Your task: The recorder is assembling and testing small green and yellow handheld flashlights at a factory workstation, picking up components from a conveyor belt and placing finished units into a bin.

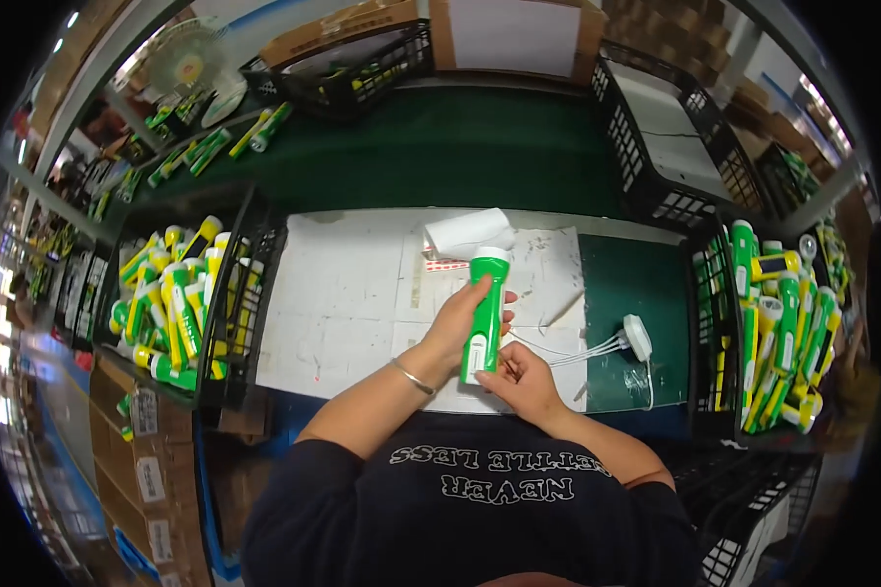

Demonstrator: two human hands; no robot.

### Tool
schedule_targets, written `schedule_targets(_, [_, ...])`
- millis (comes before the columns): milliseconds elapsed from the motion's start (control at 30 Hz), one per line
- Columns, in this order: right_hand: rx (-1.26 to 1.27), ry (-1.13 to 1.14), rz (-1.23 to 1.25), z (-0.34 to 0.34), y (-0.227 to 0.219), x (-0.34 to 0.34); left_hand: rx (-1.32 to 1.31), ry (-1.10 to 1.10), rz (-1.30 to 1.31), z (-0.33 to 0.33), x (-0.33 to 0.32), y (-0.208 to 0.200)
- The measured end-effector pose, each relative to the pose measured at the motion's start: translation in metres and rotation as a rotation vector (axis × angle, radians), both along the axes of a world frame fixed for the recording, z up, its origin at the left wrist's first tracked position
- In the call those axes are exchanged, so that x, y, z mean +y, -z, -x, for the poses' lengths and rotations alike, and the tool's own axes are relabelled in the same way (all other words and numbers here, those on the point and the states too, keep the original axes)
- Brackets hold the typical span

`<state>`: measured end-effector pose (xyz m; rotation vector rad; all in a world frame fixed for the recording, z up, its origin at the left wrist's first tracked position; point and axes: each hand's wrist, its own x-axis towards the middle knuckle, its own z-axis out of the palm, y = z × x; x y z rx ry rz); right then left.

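A green flashlight [486, 308] with a white head is held upright in front of me, over the white board on the bench. My left hand [462, 318] wraps round its middle, thumb across the front. Low on the same flashlight, my right hand [525, 380] pinches the bottom end near a pale panel, thumb on its face. Just behind its head lies a roll of white paper [468, 233], with a red-and-white strip [446, 265] beneath it.
Black crates full of green and yellow flashlights stand left [171, 298] and right [783, 333]. A white charger [637, 337] with cables lies right of the board [338, 284]. More flashlights [206, 152] lie far left; a black crate [675, 147] stands far right.
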<state>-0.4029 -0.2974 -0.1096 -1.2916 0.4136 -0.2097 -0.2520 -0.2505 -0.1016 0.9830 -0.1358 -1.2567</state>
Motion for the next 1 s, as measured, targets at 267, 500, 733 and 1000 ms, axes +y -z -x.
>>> schedule_targets(267, [-0.047, 0.018, 0.014, 0.011, 0.000, 0.007, 0.033, -0.005, 0.062, 0.009, 0.005, -0.005])
schedule_targets(500, [-0.008, 0.116, 0.536, 0.015, -0.008, -0.030, 0.009, -0.040, 0.076, 0.001, -0.002, -0.005])
schedule_targets(733, [-0.028, 0.022, 1.543, -0.007, -0.056, -0.039, -0.372, -0.045, 0.114, 0.005, -0.002, -0.022])
schedule_targets(1000, [-0.415, -0.340, 1.471, 0.008, -0.052, -0.016, -0.394, -0.162, 0.097, -0.004, 0.002, -0.015])
